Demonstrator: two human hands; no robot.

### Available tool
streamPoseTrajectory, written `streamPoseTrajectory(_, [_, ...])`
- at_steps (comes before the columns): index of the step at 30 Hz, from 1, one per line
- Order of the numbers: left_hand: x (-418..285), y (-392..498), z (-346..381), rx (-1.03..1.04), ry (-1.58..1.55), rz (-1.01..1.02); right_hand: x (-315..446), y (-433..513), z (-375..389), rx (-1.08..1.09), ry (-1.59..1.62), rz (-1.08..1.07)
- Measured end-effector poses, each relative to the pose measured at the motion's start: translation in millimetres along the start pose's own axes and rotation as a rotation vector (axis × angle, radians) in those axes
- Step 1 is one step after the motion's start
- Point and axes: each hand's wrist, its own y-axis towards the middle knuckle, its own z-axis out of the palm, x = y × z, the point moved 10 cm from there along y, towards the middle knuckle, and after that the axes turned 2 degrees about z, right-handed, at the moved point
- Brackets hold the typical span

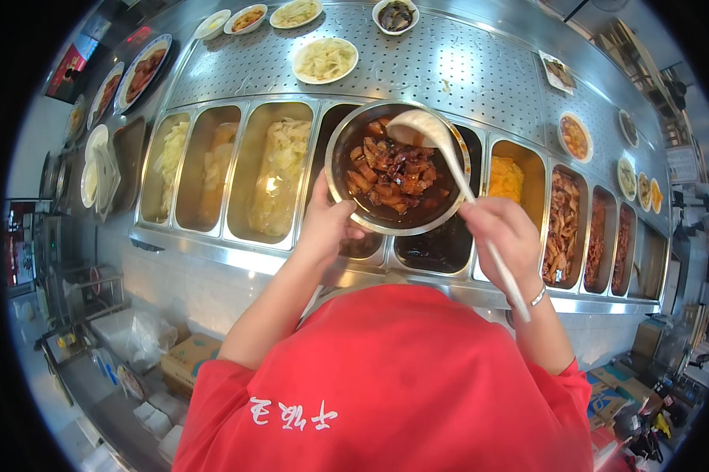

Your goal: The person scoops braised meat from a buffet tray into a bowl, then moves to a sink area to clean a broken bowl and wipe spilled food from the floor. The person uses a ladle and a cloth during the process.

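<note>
My left hand (329, 221) grips the near-left rim of a round steel bowl (334, 184), thumb over the edge and fingers beneath. Inside lie chunks of braised meat (398, 174) in dark brown sauce. A pale long-handled ladle (456, 165) is in my right hand (502, 227), its handle running out below my fist. The ladle's scoop hangs over the far right part of the bowl, tilted; whether it touches the sauce I cannot tell. Under the bowl are steel pans, one with dark liquid (432, 251); the bowl hides much of them.
Left of the bowl, steel pans hold pale cabbage (283, 171). To the right are a pan of yellow food (506, 177) and pans of sliced meat (562, 230). Small dishes, including a plate of cabbage (325, 60), stand on the perforated steel shelf (230, 71) behind. Stacked white plates (99, 171) are far left.
</note>
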Motion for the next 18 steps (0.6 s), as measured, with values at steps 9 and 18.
streamPoseTrajectory(9, [5.1, 3.7, -20.0, -0.055, 0.008, 0.026, -113.3, -57.5, -45.9, -0.586, 0.536, 0.796])
streamPoseTrajectory(18, [-8.8, -53.2, -70.0, -0.244, -0.11, 0.08, -95.6, -81.5, 71.5, 0.403, -0.067, 0.48])
